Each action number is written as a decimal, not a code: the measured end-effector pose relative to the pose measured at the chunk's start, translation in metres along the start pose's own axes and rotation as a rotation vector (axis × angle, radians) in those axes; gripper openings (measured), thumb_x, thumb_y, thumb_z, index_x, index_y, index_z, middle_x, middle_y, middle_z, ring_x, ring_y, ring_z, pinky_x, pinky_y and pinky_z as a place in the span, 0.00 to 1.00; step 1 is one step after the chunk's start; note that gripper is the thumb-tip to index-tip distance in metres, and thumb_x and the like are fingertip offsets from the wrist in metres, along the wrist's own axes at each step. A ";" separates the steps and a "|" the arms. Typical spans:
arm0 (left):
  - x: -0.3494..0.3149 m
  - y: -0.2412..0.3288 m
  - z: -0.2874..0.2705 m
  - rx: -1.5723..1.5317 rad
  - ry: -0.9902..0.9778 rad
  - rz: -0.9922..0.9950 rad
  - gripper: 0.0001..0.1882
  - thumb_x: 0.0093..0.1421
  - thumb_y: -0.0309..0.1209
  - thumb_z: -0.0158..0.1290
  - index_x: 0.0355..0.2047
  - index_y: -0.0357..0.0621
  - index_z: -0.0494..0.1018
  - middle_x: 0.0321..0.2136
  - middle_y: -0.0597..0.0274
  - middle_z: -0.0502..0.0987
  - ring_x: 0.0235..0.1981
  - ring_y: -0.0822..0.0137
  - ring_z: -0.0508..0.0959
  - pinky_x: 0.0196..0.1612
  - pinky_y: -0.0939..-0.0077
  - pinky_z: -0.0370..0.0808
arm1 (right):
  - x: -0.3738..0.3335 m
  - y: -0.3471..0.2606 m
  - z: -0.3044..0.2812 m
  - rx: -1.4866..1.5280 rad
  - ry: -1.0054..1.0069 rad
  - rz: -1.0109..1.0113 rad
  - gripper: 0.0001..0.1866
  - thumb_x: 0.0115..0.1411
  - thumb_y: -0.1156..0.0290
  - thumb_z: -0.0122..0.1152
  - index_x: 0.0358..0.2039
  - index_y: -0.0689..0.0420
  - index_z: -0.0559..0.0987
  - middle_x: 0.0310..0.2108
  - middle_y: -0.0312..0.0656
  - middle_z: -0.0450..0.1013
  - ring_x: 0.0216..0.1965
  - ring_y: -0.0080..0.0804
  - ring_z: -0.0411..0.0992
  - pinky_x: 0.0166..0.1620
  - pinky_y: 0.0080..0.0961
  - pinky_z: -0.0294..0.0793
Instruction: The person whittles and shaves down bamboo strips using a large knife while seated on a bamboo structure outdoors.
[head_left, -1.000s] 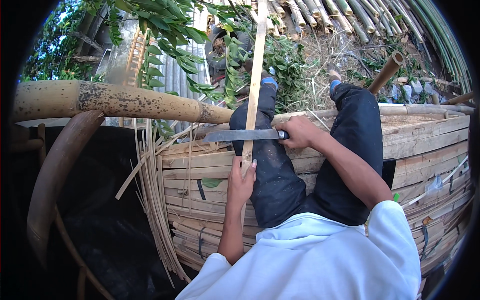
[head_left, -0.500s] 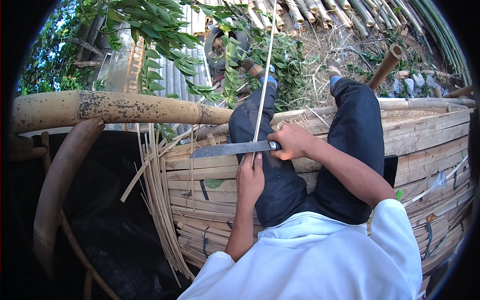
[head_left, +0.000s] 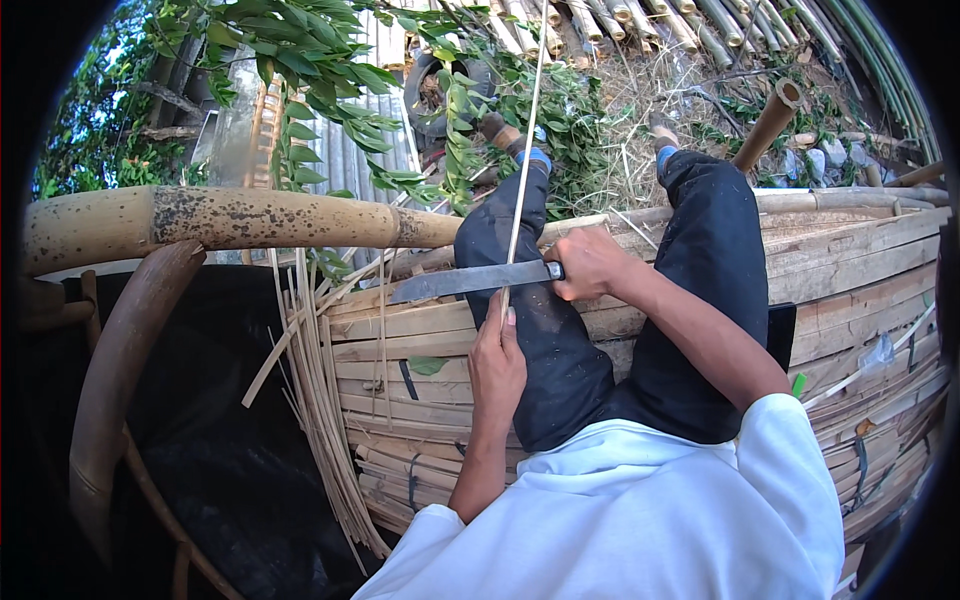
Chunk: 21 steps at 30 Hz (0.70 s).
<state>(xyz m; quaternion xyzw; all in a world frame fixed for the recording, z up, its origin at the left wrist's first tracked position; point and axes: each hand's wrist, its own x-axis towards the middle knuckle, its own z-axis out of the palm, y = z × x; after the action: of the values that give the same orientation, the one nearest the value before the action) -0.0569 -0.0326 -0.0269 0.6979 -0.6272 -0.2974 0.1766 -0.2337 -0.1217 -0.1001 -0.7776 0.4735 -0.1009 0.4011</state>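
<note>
**Two hands, one blade, one thin strip of bamboo**

Two hands work at the middle of the view, and everything else lies around them. At the far left, a thick, mottled yellow bamboo pole runs level across the scene, with a curved brown bamboo piece bending down beneath it over a black sheet; what the sheet covers cannot be made out. Just right of it, a loose sheaf of pale split bamboo slivers hangs over the edge of a stack of flat bamboo slats, probably set there within easy reach.

The left hand is closed around the lower end of a long, thin pale bamboo strip, holding it upright between the knees, so it stands steady against the blade. The strip's foot is hidden inside the fist, and its top runs out of the upper edge. The right hand grips the handle of a long, grey-bladed knife, held level with the blade pointing left and crossing the strip just above the left fingers. Whether the edge bites into the strip or only rests on it is too fine to tell. The handle is covered by the fist.

The person sits on the slats in dark trousers and a white shirt; both feet are partly lost among green leaves and dry litter. Farther right, the slats curve away into the dark rim.
</note>
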 end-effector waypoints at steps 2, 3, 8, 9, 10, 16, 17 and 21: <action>0.004 -0.004 0.001 0.004 -0.013 0.009 0.21 0.70 0.36 0.40 0.57 0.36 0.66 0.49 0.40 0.74 0.53 0.46 0.73 0.53 0.63 0.69 | 0.002 0.002 0.003 -0.041 0.059 -0.020 0.16 0.42 0.62 0.61 0.31 0.56 0.83 0.27 0.54 0.77 0.34 0.51 0.77 0.38 0.42 0.75; 0.006 -0.006 0.001 0.009 -0.024 0.018 0.21 0.70 0.36 0.40 0.58 0.37 0.65 0.50 0.40 0.73 0.54 0.46 0.73 0.54 0.64 0.69 | 0.003 0.003 0.001 -0.061 0.041 -0.007 0.16 0.43 0.61 0.62 0.30 0.56 0.83 0.27 0.54 0.77 0.34 0.50 0.77 0.39 0.42 0.75; 0.005 -0.010 -0.001 0.032 -0.005 0.040 0.20 0.69 0.33 0.40 0.57 0.37 0.66 0.47 0.36 0.74 0.48 0.40 0.75 0.48 0.58 0.72 | 0.007 0.002 0.003 -0.064 0.041 -0.034 0.15 0.42 0.62 0.61 0.30 0.55 0.83 0.25 0.53 0.77 0.32 0.50 0.77 0.37 0.43 0.75; 0.005 -0.011 0.000 0.025 -0.001 0.073 0.20 0.69 0.34 0.40 0.57 0.37 0.66 0.46 0.36 0.74 0.48 0.40 0.74 0.48 0.58 0.72 | 0.007 0.003 0.004 -0.078 0.074 -0.031 0.14 0.41 0.62 0.61 0.28 0.55 0.83 0.24 0.52 0.76 0.31 0.50 0.77 0.36 0.43 0.75; 0.006 -0.012 0.000 0.017 0.003 0.106 0.20 0.70 0.34 0.40 0.57 0.37 0.66 0.46 0.36 0.74 0.49 0.40 0.74 0.48 0.58 0.71 | 0.007 0.004 0.005 -0.093 0.107 -0.028 0.13 0.41 0.62 0.61 0.26 0.55 0.83 0.23 0.51 0.76 0.30 0.50 0.77 0.35 0.43 0.75; 0.008 -0.001 -0.001 -0.012 -0.058 -0.019 0.22 0.70 0.38 0.39 0.58 0.37 0.66 0.50 0.40 0.74 0.54 0.49 0.73 0.54 0.66 0.68 | 0.010 0.013 0.003 -0.110 0.126 -0.027 0.12 0.40 0.61 0.61 0.23 0.54 0.82 0.22 0.49 0.76 0.28 0.48 0.76 0.32 0.42 0.74; 0.008 -0.002 -0.001 -0.012 -0.059 -0.020 0.22 0.70 0.38 0.39 0.58 0.37 0.66 0.50 0.40 0.74 0.54 0.49 0.73 0.54 0.66 0.68 | 0.011 0.014 0.004 -0.110 0.124 -0.026 0.12 0.40 0.61 0.61 0.23 0.54 0.82 0.22 0.49 0.76 0.28 0.48 0.76 0.32 0.42 0.74; 0.011 -0.004 -0.001 -0.027 -0.052 0.000 0.22 0.70 0.38 0.39 0.57 0.36 0.66 0.50 0.40 0.74 0.54 0.49 0.73 0.54 0.66 0.68 | 0.014 0.018 0.009 -0.105 0.209 -0.062 0.11 0.39 0.61 0.60 0.22 0.53 0.80 0.19 0.49 0.74 0.26 0.49 0.75 0.30 0.43 0.73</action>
<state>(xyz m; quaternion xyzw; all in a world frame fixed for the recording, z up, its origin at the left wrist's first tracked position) -0.0522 -0.0424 -0.0306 0.6874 -0.6277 -0.3236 0.1696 -0.2338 -0.1327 -0.1219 -0.7972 0.4931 -0.1687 0.3049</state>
